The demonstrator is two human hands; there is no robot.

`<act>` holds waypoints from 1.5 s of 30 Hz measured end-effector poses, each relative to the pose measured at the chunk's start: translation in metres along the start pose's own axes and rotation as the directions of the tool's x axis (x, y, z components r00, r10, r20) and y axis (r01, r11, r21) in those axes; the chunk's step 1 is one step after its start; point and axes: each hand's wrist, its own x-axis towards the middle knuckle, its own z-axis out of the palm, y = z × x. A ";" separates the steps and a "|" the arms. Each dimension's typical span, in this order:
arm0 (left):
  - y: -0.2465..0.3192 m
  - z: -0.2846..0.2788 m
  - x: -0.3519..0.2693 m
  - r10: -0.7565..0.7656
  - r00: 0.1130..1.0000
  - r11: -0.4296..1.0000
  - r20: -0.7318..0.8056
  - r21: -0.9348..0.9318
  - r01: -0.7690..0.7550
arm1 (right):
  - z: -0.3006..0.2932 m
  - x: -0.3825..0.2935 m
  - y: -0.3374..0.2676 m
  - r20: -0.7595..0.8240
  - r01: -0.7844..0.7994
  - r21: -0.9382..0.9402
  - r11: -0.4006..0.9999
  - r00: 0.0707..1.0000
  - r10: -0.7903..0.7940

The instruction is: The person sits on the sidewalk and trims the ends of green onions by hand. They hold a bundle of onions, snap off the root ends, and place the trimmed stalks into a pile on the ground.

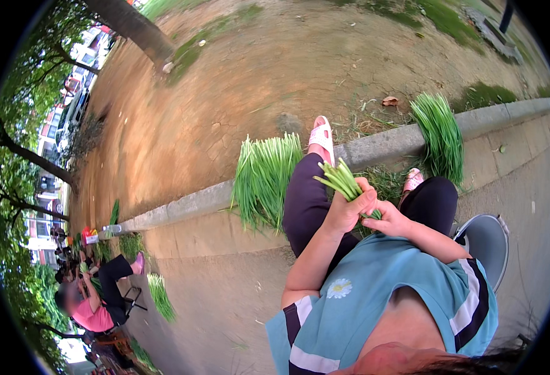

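Note:
My left hand is wrapped around a small bunch of green stalks, which look like chives. Their pale cut ends fan out past my thumb, towards the kerb. My right hand presses against the left and grips the same bunch lower down, where a short green piece shows between the hands. Both hands are in front of my chest, above my lap. A thick bundle of long green stalks drapes over the kerb beside my left leg. Another bundle hangs over the kerb beyond my right foot.
A concrete kerb divides bare soil from the pavement. Loose grass trimmings lie between my feet. A grey bucket stands by my right side. At left, a person in a pink top sits near more stalks.

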 end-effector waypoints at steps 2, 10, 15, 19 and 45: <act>-0.006 -0.004 -0.003 0.011 0.998 1.000 -0.058 0.027 -0.009 | -0.005 0.001 0.001 0.058 -0.059 -0.048 0.997 0.996 0.062; 0.005 -0.002 -0.021 0.064 0.985 0.926 -0.163 0.378 0.002 | -0.036 0.015 -0.044 -0.113 0.066 -0.190 0.980 0.990 -0.089; 0.000 -0.002 -0.025 -0.024 0.983 0.881 -0.184 0.460 0.108 | -0.026 0.031 -0.099 -0.097 0.342 -0.590 0.731 0.869 -0.485; -0.003 0.008 -0.023 -0.076 0.993 0.857 -0.089 0.503 0.110 | -0.014 0.048 -0.121 0.134 0.423 -0.763 0.488 0.843 -0.521; -0.032 -0.010 -0.037 -0.189 0.976 0.940 0.108 0.306 0.148 | -0.006 0.047 -0.058 0.091 0.433 -0.654 0.620 0.859 -0.504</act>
